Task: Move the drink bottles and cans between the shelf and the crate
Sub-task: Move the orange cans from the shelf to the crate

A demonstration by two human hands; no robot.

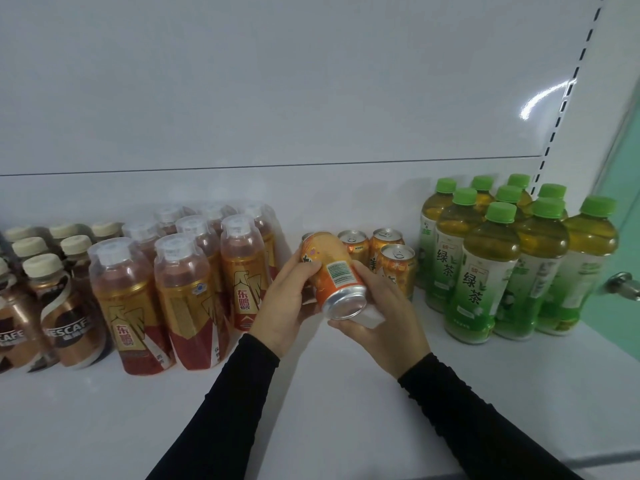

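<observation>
Hands, two, hold one of four cans [334,275].

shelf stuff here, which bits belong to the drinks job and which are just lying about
Job: orange metal can held tilted in both hands, left, right; standing orange cans; green-capped tea bottles; gold-red bottles; brown coffee bottles.
Not job: metal knob.

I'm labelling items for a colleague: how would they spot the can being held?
On the white shelf, look between the red-and-gold bottles and the green tea bottles. There, both hands grip an orange can, the only can tilted, its silver base toward the camera.
</observation>
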